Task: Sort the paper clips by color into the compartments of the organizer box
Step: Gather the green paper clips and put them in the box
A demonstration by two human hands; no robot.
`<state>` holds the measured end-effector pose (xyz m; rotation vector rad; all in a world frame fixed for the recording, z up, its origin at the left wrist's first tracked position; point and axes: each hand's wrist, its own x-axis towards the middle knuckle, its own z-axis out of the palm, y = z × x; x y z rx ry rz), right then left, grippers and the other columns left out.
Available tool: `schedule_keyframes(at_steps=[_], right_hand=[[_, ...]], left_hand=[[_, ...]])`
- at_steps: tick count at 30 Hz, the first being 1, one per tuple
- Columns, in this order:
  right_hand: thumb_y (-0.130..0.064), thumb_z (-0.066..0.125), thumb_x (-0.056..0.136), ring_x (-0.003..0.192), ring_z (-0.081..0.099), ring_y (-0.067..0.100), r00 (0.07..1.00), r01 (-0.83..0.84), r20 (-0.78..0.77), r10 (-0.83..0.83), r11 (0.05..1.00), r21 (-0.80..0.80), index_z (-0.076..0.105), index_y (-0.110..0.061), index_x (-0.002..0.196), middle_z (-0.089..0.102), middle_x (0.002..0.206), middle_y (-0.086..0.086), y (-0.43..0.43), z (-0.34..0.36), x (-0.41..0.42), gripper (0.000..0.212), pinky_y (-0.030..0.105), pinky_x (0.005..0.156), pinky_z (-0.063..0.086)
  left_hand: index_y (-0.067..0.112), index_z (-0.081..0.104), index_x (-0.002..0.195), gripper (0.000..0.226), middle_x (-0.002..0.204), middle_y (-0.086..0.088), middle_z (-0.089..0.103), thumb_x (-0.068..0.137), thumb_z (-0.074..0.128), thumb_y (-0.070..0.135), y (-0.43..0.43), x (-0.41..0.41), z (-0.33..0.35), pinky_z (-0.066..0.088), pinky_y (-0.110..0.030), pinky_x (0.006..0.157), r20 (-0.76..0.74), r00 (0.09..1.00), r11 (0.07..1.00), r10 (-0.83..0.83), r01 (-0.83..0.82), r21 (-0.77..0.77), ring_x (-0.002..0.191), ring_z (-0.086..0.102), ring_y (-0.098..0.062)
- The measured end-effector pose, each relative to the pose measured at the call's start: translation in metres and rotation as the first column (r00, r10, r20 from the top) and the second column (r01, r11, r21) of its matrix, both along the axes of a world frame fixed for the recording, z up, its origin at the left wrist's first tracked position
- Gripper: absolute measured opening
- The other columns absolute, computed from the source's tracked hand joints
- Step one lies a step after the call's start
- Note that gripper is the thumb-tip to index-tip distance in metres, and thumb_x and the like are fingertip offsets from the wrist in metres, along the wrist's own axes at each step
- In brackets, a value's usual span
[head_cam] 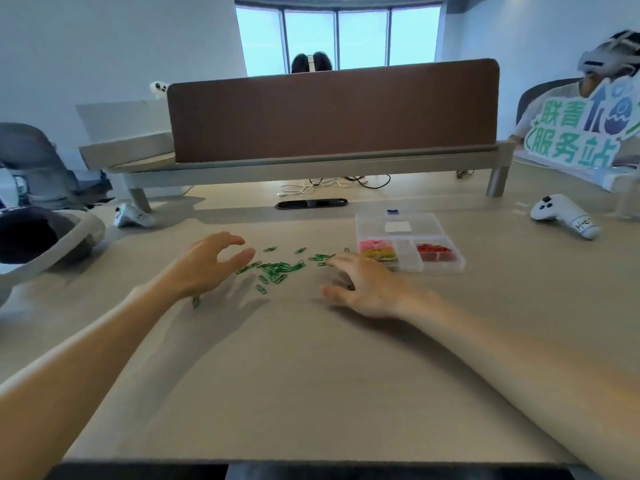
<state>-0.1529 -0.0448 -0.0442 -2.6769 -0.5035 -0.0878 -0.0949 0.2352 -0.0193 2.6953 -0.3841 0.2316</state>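
Observation:
Several green paper clips lie scattered on the beige table between my hands. My left hand hovers at the left edge of the pile, fingers loosely curved and holding nothing. My right hand rests on the table at the pile's right side, fingers spread over a few clips. The clear organizer box stands just beyond my right hand. Its front left compartment holds pink and yellow clips, its front right compartment red clips. One green clip lies under my left wrist.
A white controller lies to the right of the box, another controller at the left. A brown desk divider on a raised shelf closes the back. A grey tray with a dark cap sits far left. People sit beyond.

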Motion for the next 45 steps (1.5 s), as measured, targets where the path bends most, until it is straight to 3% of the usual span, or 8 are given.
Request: schedule_keyframes(at_steps=[5,13,23,29,34,37,41,45], right_hand=[[-0.067,0.052,0.084,0.144,0.023,0.017,0.997,0.077,0.007,-0.077,0.996,-0.036,0.027,-0.012,0.15,0.022,0.158,0.0,0.0,-0.008,0.0,0.089,0.031,0.113,0.024],[-0.084,0.04,0.075,0.149,0.006,0.022,0.985,0.163,-0.025,-0.168,0.976,-0.145,0.007,-0.011,0.154,0.006,0.162,0.007,0.007,-0.012,0.027,0.112,0.04,0.119,0.014],[-0.062,0.036,0.094,0.132,0.042,0.029,0.994,0.105,0.01,-0.104,0.985,-0.137,0.036,-0.01,0.141,0.04,0.147,0.01,0.022,-0.015,0.082,0.07,0.042,0.105,0.037],[-0.03,0.044,0.1,0.113,0.057,0.022,0.995,-0.05,0.096,0.023,0.956,0.288,0.06,-0.01,0.124,0.064,0.123,0.008,0.015,-0.014,0.084,0.035,0.033,0.094,0.043],[-0.019,0.043,0.101,0.113,0.058,0.015,0.957,0.053,0.216,-0.195,0.847,0.528,0.064,-0.008,0.123,0.066,0.122,0.005,-0.013,0.002,0.075,0.032,0.027,0.098,0.044],[-0.014,0.046,0.099,0.1,0.061,0.015,0.894,0.137,0.291,-0.341,0.826,0.547,0.068,-0.005,0.114,0.069,0.111,0.005,-0.043,0.012,0.068,0.028,0.024,0.086,0.046],[-0.017,0.052,0.093,0.109,0.059,0.022,0.787,0.392,0.312,-0.532,0.822,0.412,0.069,-0.01,0.111,0.067,0.117,0.007,-0.097,0.012,0.056,0.026,0.026,0.085,0.042],[-0.034,0.05,0.093,0.123,0.048,0.027,0.737,0.612,0.199,-0.646,0.763,0.211,0.058,-0.015,0.129,0.055,0.134,0.008,-0.147,0.004,0.046,0.042,0.038,0.099,0.04]], left_hand=[[0.04,0.011,0.148,0.114,0.16,-0.001,0.012,0.053,0.029,0.099,0.043,-0.03,-0.034,0.011,-0.05,0.117,-0.216,0.975,0.997,0.045,-0.032,0.066,0.146,0.011,-0.022],[0.023,0.001,0.152,0.122,0.159,-0.003,0.013,0.057,0.026,0.096,0.0,-0.018,-0.036,0.012,-0.045,0.115,-0.147,0.989,0.966,0.011,0.027,0.256,0.145,0.015,-0.021],[0.023,0.005,0.152,0.135,0.159,0.0,0.013,0.045,0.024,0.102,-0.062,0.037,-0.037,0.014,-0.041,0.118,-0.135,0.983,0.965,-0.128,0.155,0.212,0.146,0.014,-0.016],[0.036,0.024,0.144,0.097,0.144,0.008,0.044,0.064,0.045,0.088,-0.089,0.044,-0.037,0.038,-0.038,0.104,-0.101,0.928,0.926,-0.358,0.367,0.092,0.129,0.044,-0.017],[0.033,0.013,0.151,0.111,0.156,0.008,0.026,0.06,0.039,0.091,-0.094,0.043,-0.038,0.026,-0.038,0.115,-0.135,0.925,0.926,-0.355,0.368,0.086,0.14,0.029,-0.013],[0.038,0.022,0.147,0.094,0.155,0.008,0.027,0.068,0.037,0.085,-0.104,0.039,-0.037,0.026,-0.037,0.115,-0.096,0.896,0.893,-0.433,0.441,0.088,0.14,0.03,-0.013],[0.04,0.034,0.143,0.078,0.154,0.008,0.03,0.075,0.036,0.079,-0.128,0.032,-0.041,0.024,-0.035,0.116,-0.108,0.852,0.841,-0.513,0.524,0.137,0.14,0.028,-0.011],[0.038,0.045,0.139,0.052,0.151,0.009,0.036,0.091,0.041,0.059,-0.15,0.027,-0.043,0.028,-0.035,0.114,-0.078,0.794,0.785,-0.603,0.608,0.12,0.137,0.033,-0.008]])
